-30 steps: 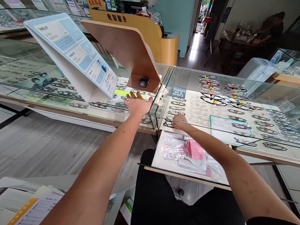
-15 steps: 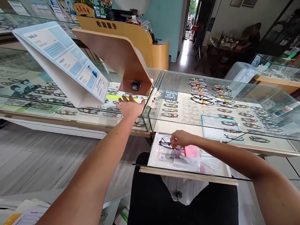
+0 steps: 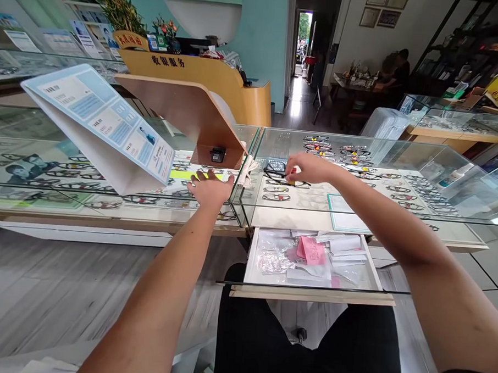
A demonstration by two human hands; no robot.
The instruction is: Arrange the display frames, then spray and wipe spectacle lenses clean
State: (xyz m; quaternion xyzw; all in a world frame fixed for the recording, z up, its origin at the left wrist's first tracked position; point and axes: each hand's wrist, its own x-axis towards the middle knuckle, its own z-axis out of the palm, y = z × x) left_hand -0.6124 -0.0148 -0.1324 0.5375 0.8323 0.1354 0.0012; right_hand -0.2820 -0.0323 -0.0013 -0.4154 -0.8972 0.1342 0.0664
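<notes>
My right hand (image 3: 310,168) pinches a pair of dark-framed eyeglasses (image 3: 288,180) above the glass display counter (image 3: 272,218). Beneath that forearm, an open drawer (image 3: 251,263) holds clear plastic bags, white papers and a folded pink slip (image 3: 311,249). My left hand (image 3: 211,189) lies with fingers spread on the glass top of the left counter, close to the foot of a brown wooden stand (image 3: 174,103). A small black box (image 3: 218,154) sits on the foot of that stand. Rows of eyeglasses (image 3: 276,197) lie under the glass.
A blue-and-white folded sign (image 3: 107,122) stands on the left counter. Behind it is a yellow cashier desk (image 3: 255,101). More display cases (image 3: 461,130) stand at the right. A person (image 3: 400,72) sits at a table in the background. The drawer's front reaches over my lap.
My right hand has lifted the eyeglasses up from the drawer to over the counter. My left hand stays in place on the glass. The view has tipped upward a little.
</notes>
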